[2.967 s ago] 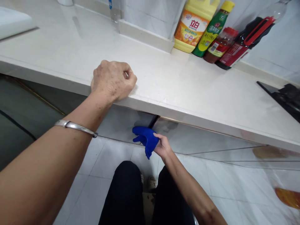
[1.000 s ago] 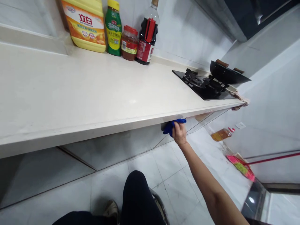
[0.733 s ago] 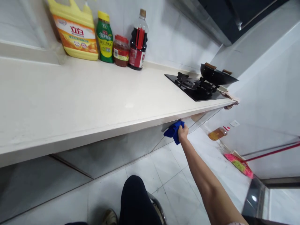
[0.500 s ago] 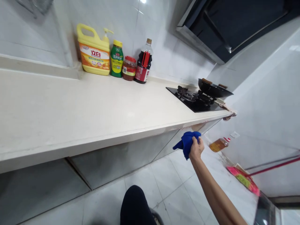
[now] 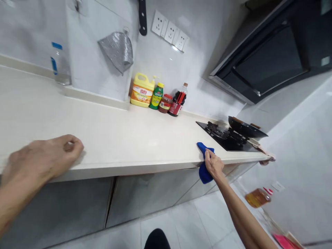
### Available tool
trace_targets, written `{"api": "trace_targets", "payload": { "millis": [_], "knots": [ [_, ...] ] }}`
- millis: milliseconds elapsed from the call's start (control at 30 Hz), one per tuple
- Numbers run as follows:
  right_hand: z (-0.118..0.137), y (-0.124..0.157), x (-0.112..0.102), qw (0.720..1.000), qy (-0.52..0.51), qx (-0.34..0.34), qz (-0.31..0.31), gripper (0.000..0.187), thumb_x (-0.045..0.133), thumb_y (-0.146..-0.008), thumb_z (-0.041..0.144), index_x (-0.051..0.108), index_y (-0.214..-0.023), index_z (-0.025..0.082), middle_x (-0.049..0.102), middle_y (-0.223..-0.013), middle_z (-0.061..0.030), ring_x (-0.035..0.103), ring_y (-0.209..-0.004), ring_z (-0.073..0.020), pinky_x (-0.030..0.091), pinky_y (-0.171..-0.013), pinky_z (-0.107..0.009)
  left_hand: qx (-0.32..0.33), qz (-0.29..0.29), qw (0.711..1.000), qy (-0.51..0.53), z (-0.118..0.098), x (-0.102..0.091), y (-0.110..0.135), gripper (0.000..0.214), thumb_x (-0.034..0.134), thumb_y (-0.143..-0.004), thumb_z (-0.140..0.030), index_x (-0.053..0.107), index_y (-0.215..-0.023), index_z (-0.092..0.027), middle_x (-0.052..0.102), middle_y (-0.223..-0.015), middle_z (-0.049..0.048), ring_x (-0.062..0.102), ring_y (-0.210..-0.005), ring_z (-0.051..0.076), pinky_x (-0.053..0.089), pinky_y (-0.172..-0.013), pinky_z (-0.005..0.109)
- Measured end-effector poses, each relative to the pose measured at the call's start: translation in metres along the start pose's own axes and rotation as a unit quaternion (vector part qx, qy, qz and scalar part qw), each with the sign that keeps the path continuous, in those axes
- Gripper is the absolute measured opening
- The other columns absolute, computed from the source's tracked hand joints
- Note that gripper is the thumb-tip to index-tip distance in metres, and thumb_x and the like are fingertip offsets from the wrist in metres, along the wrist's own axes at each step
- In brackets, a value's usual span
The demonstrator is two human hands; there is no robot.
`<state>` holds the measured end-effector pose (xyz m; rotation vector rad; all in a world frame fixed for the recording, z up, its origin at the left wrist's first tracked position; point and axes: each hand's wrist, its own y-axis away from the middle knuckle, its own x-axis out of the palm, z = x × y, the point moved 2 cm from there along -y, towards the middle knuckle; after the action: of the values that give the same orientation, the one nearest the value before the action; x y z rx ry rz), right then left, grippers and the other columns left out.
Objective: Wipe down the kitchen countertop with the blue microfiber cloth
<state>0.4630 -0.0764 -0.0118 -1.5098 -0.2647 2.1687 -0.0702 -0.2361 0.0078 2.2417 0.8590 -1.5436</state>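
My right hand (image 5: 214, 164) grips a blue cloth (image 5: 205, 174) at the front edge of the white countertop (image 5: 145, 138). One end of the cloth lies on the counter, while the rest hangs down in front of the cabinet. At the left, my left hand (image 5: 48, 155) is over the counter near its front edge, slightly blurred. Its thumb and forefinger are curled together in a loop, with nothing visible in them. Whether that hand touches the surface is hard to tell.
Along the wall stand a yellow detergent jug (image 5: 141, 91), a green bottle (image 5: 157, 97), a red-lidded jar (image 5: 165, 103) and a dark sauce bottle (image 5: 178, 101). Rightward is a gas hob (image 5: 228, 136) with a wok (image 5: 245, 128) under a range hood (image 5: 267, 62). An oil jug (image 5: 258, 197) is lower right.
My right hand has brought the blue cloth up onto the counter edge. My left hand has come into view at the left. The view has shifted, showing more wall and counter at left.
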Motion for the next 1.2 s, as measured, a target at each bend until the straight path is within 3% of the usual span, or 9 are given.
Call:
{"api": "trace_targets", "payload": {
  "millis": [100,267,400,533,767,867,967,1067,1200],
  "knots": [
    [0.047,0.029,0.003,0.995,0.042,-0.094,0.012,0.047,0.032,-0.098,0.036,0.064,-0.127,0.018,0.071,-0.115,-0.0134,0.066,-0.104,-0.0262,0.045,-0.096,-0.038,-0.016,0.040,0.998,-0.049,-0.012,-0.007,0.013,0.054,0.023,-0.091,-0.055,0.067,-0.106,-0.028,0.055,-0.080,0.0068,0.056,-0.077,0.027,0.049,-0.077,0.044],
    [0.140,0.086,0.008,0.969,0.029,-0.244,0.034,0.042,0.034,-0.098,0.031,0.064,-0.124,0.019,0.066,-0.126,-0.0098,0.064,-0.112,-0.0223,0.048,-0.095,-0.032,0.021,0.044,0.998,-0.037,-0.019,-0.012,0.019,0.048,0.023,-0.091,-0.051,0.064,-0.103,-0.030,0.060,-0.086,0.0072,0.058,-0.078,0.028,0.046,-0.078,0.042],
    [0.216,0.128,0.011,0.926,0.026,-0.365,0.087,0.033,0.037,-0.095,0.030,0.065,-0.109,0.020,0.070,-0.112,-0.0090,0.070,-0.087,-0.0219,0.054,-0.078,-0.034,0.046,0.037,0.998,-0.028,-0.015,-0.010,0.020,0.044,0.023,-0.091,-0.047,0.062,-0.101,-0.028,0.065,-0.092,0.0085,0.061,-0.084,0.031,0.045,-0.079,0.044],
    [0.286,0.166,0.012,0.881,0.015,-0.464,0.098,0.028,0.040,-0.091,0.032,0.063,-0.097,0.017,0.070,-0.097,-0.0092,0.068,-0.071,-0.0251,0.054,-0.062,-0.038,0.068,0.022,0.997,-0.023,-0.012,-0.009,0.019,0.044,0.021,-0.092,-0.044,0.060,-0.099,-0.026,0.069,-0.094,0.0108,0.064,-0.087,0.035,0.045,-0.079,0.046],
    [0.382,0.184,0.020,0.822,-0.006,-0.536,0.194,0.028,0.049,-0.085,0.031,0.067,-0.091,0.011,0.071,-0.092,-0.0159,0.069,-0.080,-0.0287,0.053,-0.065,-0.037,0.038,0.038,0.998,-0.043,-0.006,-0.008,0.010,0.049,0.020,-0.090,-0.048,0.062,-0.105,-0.029,0.069,-0.097,0.0135,0.065,-0.093,0.036,0.044,-0.079,0.042],
    [0.395,0.179,0.026,0.818,-0.015,-0.535,0.209,0.033,0.053,-0.083,0.029,0.064,-0.105,0.009,0.069,-0.106,-0.0165,0.068,-0.090,-0.0282,0.053,-0.074,-0.039,0.024,0.038,0.998,-0.044,-0.002,-0.007,0.006,0.051,0.018,-0.090,-0.050,0.061,-0.111,-0.032,0.069,-0.102,0.0135,0.065,-0.095,0.036,0.044,-0.079,0.041],
    [0.386,0.162,0.031,0.818,-0.023,-0.543,0.188,0.034,0.048,-0.088,0.034,0.063,-0.112,0.016,0.066,-0.116,-0.0115,0.066,-0.095,-0.0285,0.050,-0.087,-0.048,0.015,0.038,0.998,-0.041,0.001,-0.008,0.005,0.049,0.019,-0.090,-0.052,0.060,-0.110,-0.034,0.069,-0.103,0.0108,0.064,-0.095,0.035,0.044,-0.079,0.041],
    [0.358,0.126,0.040,0.834,-0.011,-0.526,0.163,0.034,0.042,-0.092,0.036,0.061,-0.118,0.024,0.064,-0.123,-0.0066,0.064,-0.101,-0.0288,0.044,-0.093,-0.054,0.002,0.050,0.998,-0.038,0.001,-0.012,0.007,0.049,0.019,-0.090,-0.052,0.061,-0.107,-0.033,0.069,-0.102,0.0086,0.063,-0.095,0.034,0.044,-0.080,0.041],
    [0.303,0.052,0.055,0.879,0.033,-0.442,0.175,0.041,0.039,-0.093,0.038,0.056,-0.130,0.030,0.057,-0.137,-0.0049,0.059,-0.113,-0.0291,0.040,-0.099,-0.054,-0.008,0.056,0.998,-0.027,-0.006,-0.019,0.008,0.049,0.020,-0.089,-0.051,0.062,-0.105,-0.033,0.070,-0.107,0.0060,0.063,-0.097,0.034,0.044,-0.084,0.042]
  ]
}}
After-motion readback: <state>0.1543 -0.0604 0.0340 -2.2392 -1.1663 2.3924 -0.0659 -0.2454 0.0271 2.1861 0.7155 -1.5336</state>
